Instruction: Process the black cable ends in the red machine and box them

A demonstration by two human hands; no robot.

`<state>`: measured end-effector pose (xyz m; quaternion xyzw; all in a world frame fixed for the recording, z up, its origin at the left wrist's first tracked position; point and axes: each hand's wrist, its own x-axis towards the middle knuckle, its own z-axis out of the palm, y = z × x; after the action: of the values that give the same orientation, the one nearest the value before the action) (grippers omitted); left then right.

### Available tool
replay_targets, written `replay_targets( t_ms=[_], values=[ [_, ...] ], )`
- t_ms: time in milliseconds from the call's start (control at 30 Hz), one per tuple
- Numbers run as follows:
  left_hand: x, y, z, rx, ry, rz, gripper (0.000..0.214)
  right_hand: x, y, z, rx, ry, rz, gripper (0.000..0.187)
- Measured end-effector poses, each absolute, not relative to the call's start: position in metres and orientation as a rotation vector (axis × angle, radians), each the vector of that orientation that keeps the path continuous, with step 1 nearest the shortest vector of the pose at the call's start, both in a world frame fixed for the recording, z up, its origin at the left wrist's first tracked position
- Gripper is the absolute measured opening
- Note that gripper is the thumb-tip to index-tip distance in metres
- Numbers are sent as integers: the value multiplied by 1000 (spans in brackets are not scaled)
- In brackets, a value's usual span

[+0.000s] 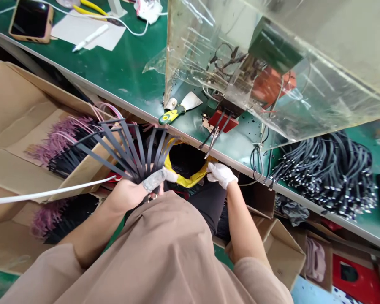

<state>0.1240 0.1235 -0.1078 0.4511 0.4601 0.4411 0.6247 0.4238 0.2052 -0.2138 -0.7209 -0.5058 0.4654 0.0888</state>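
Head view, hands (pixel 126 195), fanned strips (pixel 129 147), perhaps rubber

A bundle of flat black strips (pixel 126 145) is gathered at its base in the left hand (pixel 128 195), with the free ends fanned upward and outward, each strip separate. The right hand (pixel 221 175) wears a white glove and sits at one end of a curved yellow band (pixel 185 180). The band spans the gap between both hands, its inner edge bordering a dark opening
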Motion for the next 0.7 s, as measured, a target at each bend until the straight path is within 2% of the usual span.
replay_targets(
  t_ms=[133, 200, 300, 433, 500, 700],
  values=[
    [136, 141, -107, 1048, 1018, 1076, 44, 456, 182, -169, -1793, -1200, 1586, 42],
    [142, 148, -116, 995, 972, 1113, 36, 478, 172, -141, -1695, -1105, 1530, 46],
    [151, 160, -128, 853, 859, 1222, 27, 518, 163, -104, -1837, -1074, 1122, 43],
    [163, 175, -125, 741, 698, 1262, 24, 580, 170, -71, -2255, -1142, 185, 41],
    [167, 180, -118, 759, 716, 1246, 28, 611, 182, -64, -2415, -1224, -130, 41],
    [187, 190, -101, 786, 800, 1234, 40, 640, 242, -70, -2569, -1274, -324, 43]
  ],
)
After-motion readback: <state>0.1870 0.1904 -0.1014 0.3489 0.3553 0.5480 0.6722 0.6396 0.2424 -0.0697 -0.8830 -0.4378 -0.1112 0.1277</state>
